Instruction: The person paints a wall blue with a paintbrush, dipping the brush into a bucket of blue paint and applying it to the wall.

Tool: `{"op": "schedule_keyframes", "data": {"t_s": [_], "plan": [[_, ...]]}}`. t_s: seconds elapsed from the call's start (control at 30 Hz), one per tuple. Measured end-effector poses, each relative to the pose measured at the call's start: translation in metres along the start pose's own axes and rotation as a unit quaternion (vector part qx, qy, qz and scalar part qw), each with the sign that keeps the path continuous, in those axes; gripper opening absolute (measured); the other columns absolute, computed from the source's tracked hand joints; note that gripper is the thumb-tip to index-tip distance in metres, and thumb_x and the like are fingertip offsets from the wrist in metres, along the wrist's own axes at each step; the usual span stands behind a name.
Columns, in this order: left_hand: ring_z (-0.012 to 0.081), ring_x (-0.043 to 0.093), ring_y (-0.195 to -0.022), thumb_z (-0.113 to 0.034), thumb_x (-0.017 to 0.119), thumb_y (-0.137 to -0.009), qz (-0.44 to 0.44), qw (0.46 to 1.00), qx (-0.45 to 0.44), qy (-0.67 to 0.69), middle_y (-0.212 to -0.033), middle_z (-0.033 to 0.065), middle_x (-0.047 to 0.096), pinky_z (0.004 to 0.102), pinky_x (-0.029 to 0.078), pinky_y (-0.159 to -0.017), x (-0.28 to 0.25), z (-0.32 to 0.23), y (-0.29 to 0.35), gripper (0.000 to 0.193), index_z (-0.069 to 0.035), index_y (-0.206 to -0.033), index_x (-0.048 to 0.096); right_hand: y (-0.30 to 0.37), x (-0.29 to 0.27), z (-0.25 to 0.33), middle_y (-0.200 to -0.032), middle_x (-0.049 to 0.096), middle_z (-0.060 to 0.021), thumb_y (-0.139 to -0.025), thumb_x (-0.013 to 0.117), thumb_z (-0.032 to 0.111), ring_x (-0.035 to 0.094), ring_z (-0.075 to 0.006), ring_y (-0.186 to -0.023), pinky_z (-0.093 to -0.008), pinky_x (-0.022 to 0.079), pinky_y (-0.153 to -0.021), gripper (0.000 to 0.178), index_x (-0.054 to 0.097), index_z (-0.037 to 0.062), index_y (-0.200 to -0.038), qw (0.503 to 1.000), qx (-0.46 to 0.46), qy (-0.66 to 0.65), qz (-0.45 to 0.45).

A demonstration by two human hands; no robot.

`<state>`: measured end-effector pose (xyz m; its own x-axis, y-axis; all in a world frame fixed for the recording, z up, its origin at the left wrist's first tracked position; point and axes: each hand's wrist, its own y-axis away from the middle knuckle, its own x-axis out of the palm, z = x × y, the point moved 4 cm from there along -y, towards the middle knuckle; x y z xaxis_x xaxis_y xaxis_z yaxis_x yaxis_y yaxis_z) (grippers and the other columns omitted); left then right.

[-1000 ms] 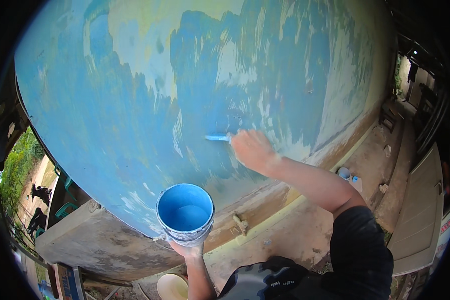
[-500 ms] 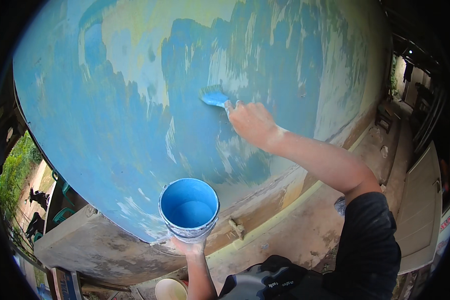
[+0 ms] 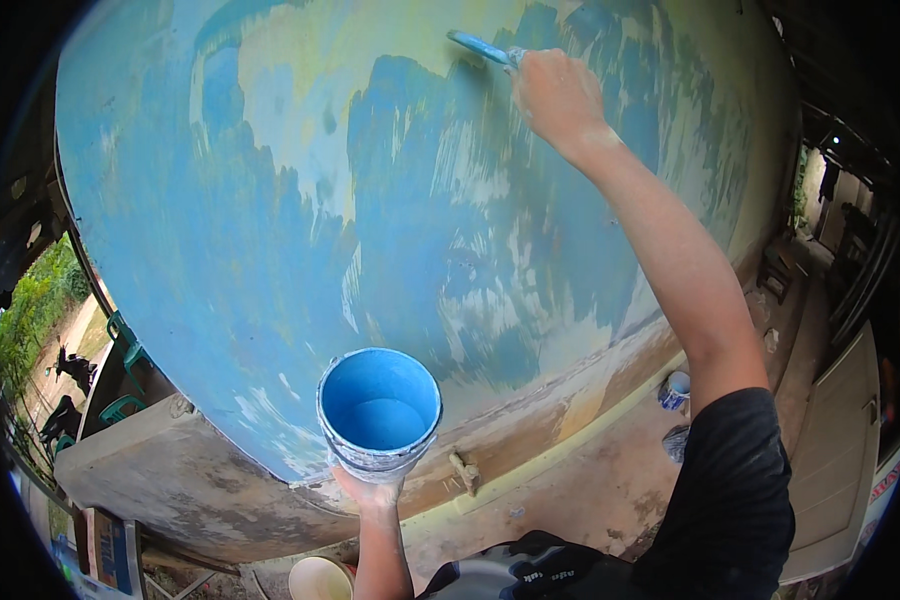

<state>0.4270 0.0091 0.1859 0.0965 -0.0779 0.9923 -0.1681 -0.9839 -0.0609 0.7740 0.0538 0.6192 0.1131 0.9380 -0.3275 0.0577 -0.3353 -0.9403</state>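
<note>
In front of me stands a wall [image 3: 300, 240] streaked unevenly with blue paint over a pale yellowish-white ground. My right hand [image 3: 562, 98] is closed round the handle of a paintbrush [image 3: 480, 46], high up at the border between blue and pale paint. The brush appears side-on, its bristle end close to or against the wall; contact is hard to tell. Low in the middle, my left hand [image 3: 368, 490] supports a paint bucket [image 3: 380, 465] from beneath. Blue paint [image 3: 380, 422] lies inside it, and its outside is smeared whitish. My left fingers are mostly hidden under the bucket.
A pale tub [image 3: 320, 578] stands on the ground below my left arm. Along the wall's foot runs a ledge with a tap-like fitting [image 3: 463, 473]. To the right are a small paint can [image 3: 675, 388] and a leaning door panel [image 3: 838, 450]. Green chairs [image 3: 122, 408] stand at left.
My right hand has carried the brush upward and to the right, from the blue middle of the wall to its upper part. The bucket stays nearly in place while the view has shifted slightly.
</note>
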Motion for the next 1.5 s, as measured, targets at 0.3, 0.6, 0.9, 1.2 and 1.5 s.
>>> {"op": "schedule_keyframes", "data": {"t_s": [0.3,0.6,0.9,1.2,1.5], "plan": [[0.0467,0.048,-0.141,-0.046,0.039,-0.105,0.033,0.997,0.039,-0.053,-0.16,0.0217,0.044,0.0739,0.043,-0.11,0.011,-0.014,0.015,0.063,-0.008,-0.154,0.046,0.111,0.014,0.14,-0.088,0.076,-0.0202,-0.088,0.064,0.0,0.078,-0.0365,-0.082,-0.0457,0.064,-0.07,0.014,0.077,0.0014,-0.087,0.904,-0.256,-0.101,0.327],[0.0488,0.034,-0.149,-0.061,0.039,-0.103,0.043,0.999,0.008,0.013,-0.169,0.0205,0.029,0.074,0.032,-0.117,0.009,-0.023,0.029,0.076,-0.012,-0.161,0.034,-0.054,-0.049,0.1,-0.09,0.077,-0.0177,-0.086,0.067,0.002,0.078,-0.0332,-0.09,-0.0444,0.064,-0.073,0.014,0.079,0.0036,-0.091,0.992,-0.109,0.002,0.063],[0.041,0.044,-0.141,-0.047,0.038,-0.108,0.089,0.989,0.096,-0.061,-0.158,0.0198,0.043,0.0669,0.038,-0.114,0.015,-0.041,0.046,0.061,-0.006,-0.152,0.041,0.07,0.013,0.181,-0.075,0.074,-0.0152,-0.078,0.072,0.001,0.077,-0.0326,-0.073,-0.0418,0.063,-0.06,0.005,0.076,0.004,-0.076,0.939,-0.306,-0.107,0.117],[0.0395,0.044,-0.143,-0.044,0.037,-0.108,0.069,0.994,0.08,-0.035,-0.159,0.0203,0.042,0.0653,0.038,-0.117,0.024,-0.041,0.059,0.059,-0.005,-0.151,0.043,0.006,-0.011,0.196,-0.076,0.073,-0.0201,-0.079,0.067,-0.002,0.077,-0.036,-0.075,-0.0441,0.063,-0.067,0.006,0.072,-0.0013,-0.077,0.942,-0.265,-0.139,0.149],[0.0522,0.035,-0.149,-0.052,0.034,-0.103,0.021,0.987,0.117,0.112,-0.168,0.0219,0.031,0.0805,0.03,-0.113,-0.004,-0.061,0.068,0.071,-0.011,-0.16,0.038,0.049,0.023,0.22,-0.075,0.071,-0.0154,-0.072,0.073,0.003,0.072,-0.0202,-0.062,-0.0338,0.056,-0.044,0.018,0.076,-0.0053,-0.088,0.951,-0.297,0.023,-0.086]]}}
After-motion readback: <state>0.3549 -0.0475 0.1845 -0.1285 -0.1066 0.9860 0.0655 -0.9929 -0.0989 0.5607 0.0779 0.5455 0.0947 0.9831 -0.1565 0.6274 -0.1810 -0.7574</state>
